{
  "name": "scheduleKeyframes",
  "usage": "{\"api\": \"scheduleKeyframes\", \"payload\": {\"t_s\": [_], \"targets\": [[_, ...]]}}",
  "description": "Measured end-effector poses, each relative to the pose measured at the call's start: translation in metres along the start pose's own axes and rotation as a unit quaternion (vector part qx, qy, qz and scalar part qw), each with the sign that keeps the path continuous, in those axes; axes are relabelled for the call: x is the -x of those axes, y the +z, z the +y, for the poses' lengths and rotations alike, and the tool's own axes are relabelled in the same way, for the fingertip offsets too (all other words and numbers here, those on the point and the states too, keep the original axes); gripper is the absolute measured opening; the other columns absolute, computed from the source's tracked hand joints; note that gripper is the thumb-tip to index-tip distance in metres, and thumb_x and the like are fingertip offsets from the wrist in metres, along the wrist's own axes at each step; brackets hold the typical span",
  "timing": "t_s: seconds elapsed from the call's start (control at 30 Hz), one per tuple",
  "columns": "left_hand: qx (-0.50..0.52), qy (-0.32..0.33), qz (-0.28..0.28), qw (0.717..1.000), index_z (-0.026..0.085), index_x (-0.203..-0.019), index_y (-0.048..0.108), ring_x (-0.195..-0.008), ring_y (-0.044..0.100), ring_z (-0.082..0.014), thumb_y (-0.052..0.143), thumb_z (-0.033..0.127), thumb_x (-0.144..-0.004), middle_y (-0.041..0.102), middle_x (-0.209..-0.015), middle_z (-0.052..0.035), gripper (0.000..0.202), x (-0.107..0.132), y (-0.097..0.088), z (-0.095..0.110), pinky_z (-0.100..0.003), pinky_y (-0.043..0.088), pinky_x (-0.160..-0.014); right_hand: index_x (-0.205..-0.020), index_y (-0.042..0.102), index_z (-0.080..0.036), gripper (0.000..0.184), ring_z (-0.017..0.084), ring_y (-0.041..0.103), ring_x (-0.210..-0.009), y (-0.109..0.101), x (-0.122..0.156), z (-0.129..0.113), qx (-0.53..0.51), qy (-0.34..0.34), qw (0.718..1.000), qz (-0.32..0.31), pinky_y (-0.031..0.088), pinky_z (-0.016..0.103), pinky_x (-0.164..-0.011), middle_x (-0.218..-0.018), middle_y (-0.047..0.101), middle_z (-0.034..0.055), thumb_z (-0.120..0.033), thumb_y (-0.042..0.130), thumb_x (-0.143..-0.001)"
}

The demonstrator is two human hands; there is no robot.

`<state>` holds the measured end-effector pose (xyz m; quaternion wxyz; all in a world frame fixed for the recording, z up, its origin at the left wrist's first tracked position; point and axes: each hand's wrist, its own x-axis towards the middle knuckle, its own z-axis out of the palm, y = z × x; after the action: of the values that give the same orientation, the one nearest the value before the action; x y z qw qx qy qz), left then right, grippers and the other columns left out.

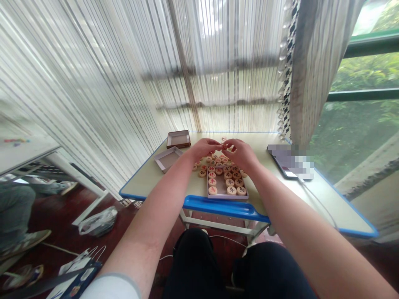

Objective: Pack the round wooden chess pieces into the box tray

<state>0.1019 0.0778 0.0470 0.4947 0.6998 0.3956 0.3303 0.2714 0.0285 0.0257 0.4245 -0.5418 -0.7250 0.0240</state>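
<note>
My left hand [205, 148] and my right hand [240, 152] meet above the far part of the desk, fingers pinched together. Between their fingertips shows a small xiangqi piece [223, 146] with red marking, partly hidden by the fingers. Below them, a shallow open box [222, 189] holds round wooden xiangqi pieces, red-lettered in a column on the left and black-lettered in two columns on the right. A gap shows its floor in the middle. More loose pieces [202, 173] lie in a heap behind and left of the box, partly covered by my hands and forearms.
A pale box lid [168, 159] and a brown box [178, 139] sit at the desk's back left. On the right lies a phone [288, 164] with a white cable. The desk [140, 182] has a blue edge; string curtains hang behind. Another person's leg shows far left.
</note>
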Motion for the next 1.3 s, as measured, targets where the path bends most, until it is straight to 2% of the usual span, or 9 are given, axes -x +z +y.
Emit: {"api": "scheduleKeyframes", "payload": {"t_s": [0.07, 0.13, 0.23, 0.3, 0.5, 0.67, 0.77, 1.07, 1.3], "targets": [[0.000, 0.002, 0.012, 1.000, 0.014, -0.083, 0.069, -0.054, 0.046, -0.0055, 0.072, 0.035, -0.063, 0.060, -0.065, -0.0028, 0.029, -0.002, -0.003, -0.001, -0.019, 0.033, -0.048, -0.090, 0.064, -0.024, 0.025, 0.014, 0.056, -0.070, -0.003, 0.001, -0.002, 0.016, 0.012, 1.000, -0.003, 0.043, 0.026, -0.061, -0.092, 0.063, 0.0025, -0.041, 0.060, -0.073], [0.005, 0.005, 0.059, 0.998, 0.015, -0.084, 0.068, -0.057, 0.049, -0.0060, 0.070, 0.037, -0.064, 0.064, -0.075, -0.0048, 0.030, -0.005, -0.008, -0.003, -0.019, 0.034, -0.049, -0.086, 0.066, -0.023, 0.026, 0.015, 0.056, -0.071, -0.007, 0.001, -0.006, 0.030, 0.023, 0.999, -0.033, 0.043, 0.026, -0.061, -0.094, 0.062, 0.0037, -0.044, 0.060, -0.072], [0.001, 0.007, 0.159, 0.987, 0.016, -0.082, 0.066, -0.060, 0.051, -0.0066, 0.065, 0.042, -0.068, 0.066, -0.086, -0.0066, 0.030, -0.010, -0.018, -0.008, -0.018, 0.036, -0.050, -0.084, 0.068, -0.023, 0.026, 0.016, 0.056, -0.075, -0.011, 0.004, -0.013, 0.040, 0.005, 0.991, -0.131, 0.043, 0.026, -0.063, -0.093, 0.062, 0.0034, -0.044, 0.063, -0.069], [-0.005, 0.005, 0.190, 0.982, 0.016, -0.080, 0.064, -0.061, 0.052, -0.0070, 0.062, 0.045, -0.070, 0.066, -0.088, -0.0073, 0.031, -0.012, -0.022, -0.011, -0.018, 0.037, -0.051, -0.085, 0.069, -0.025, 0.027, 0.016, 0.056, -0.077, -0.013, 0.005, -0.019, 0.043, -0.011, 0.981, -0.188, 0.043, 0.026, -0.065, -0.091, 0.063, 0.0028, -0.044, 0.065, -0.067], [0.001, 0.012, 0.192, 0.981, 0.015, -0.077, 0.062, -0.060, 0.052, -0.0071, 0.060, 0.046, -0.071, 0.066, -0.087, -0.0075, 0.031, -0.014, -0.022, -0.016, -0.018, 0.038, -0.052, -0.087, 0.071, -0.026, 0.028, 0.018, 0.057, -0.080, -0.015, 0.009, -0.025, 0.060, -0.024, 0.967, -0.247, 0.044, 0.027, -0.072, -0.093, 0.063, 0.0032, -0.044, 0.066, -0.066], [0.016, 0.001, 0.220, 0.975, 0.015, -0.076, 0.062, -0.058, 0.052, -0.0065, 0.061, 0.040, -0.071, 0.067, -0.086, -0.0066, 0.025, -0.015, -0.024, -0.017, -0.018, 0.037, -0.049, -0.087, 0.070, -0.024, 0.031, 0.019, 0.058, -0.080, -0.015, 0.010, -0.027, 0.083, -0.024, 0.965, -0.246, 0.044, 0.028, -0.071, -0.091, 0.064, 0.0039, -0.047, 0.065, -0.066], [0.013, 0.000, 0.216, 0.976, 0.015, -0.077, 0.063, -0.058, 0.052, -0.0068, 0.061, 0.038, -0.072, 0.067, -0.086, -0.0068, 0.023, -0.015, -0.025, -0.016, -0.018, 0.036, -0.049, -0.086, 0.070, -0.024, 0.033, 0.019, 0.058, -0.080, -0.016, 0.011, -0.028, 0.093, -0.027, 0.963, -0.252, 0.044, 0.027, -0.069, -0.089, 0.065, 0.0041, -0.049, 0.065, -0.066], [0.007, 0.005, 0.210, 0.978, 0.016, -0.081, 0.064, -0.059, 0.052, -0.0074, 0.060, 0.036, -0.073, 0.067, -0.086, -0.0071, 0.022, -0.014, -0.023, -0.013, -0.018, 0.037, -0.050, -0.085, 0.071, -0.027, 0.032, 0.024, 0.055, -0.091, -0.010, 0.010, -0.026, 0.134, -0.075, 0.959, -0.236, 0.041, 0.034, -0.083, -0.086, 0.064, 0.0047, -0.051, 0.065, -0.065], [0.019, -0.007, 0.205, 0.979, 0.015, -0.083, 0.063, -0.060, 0.053, -0.0077, 0.061, 0.037, -0.072, 0.067, -0.089, -0.0085, 0.024, -0.012, -0.023, -0.010, -0.019, 0.038, -0.051, -0.081, 0.071, -0.026, 0.025, 0.019, 0.057, -0.081, -0.014, 0.010, -0.030, 0.092, -0.069, 0.958, -0.264, 0.042, 0.030, -0.080, -0.082, 0.065, 0.0026, -0.046, 0.065, -0.067]]}}
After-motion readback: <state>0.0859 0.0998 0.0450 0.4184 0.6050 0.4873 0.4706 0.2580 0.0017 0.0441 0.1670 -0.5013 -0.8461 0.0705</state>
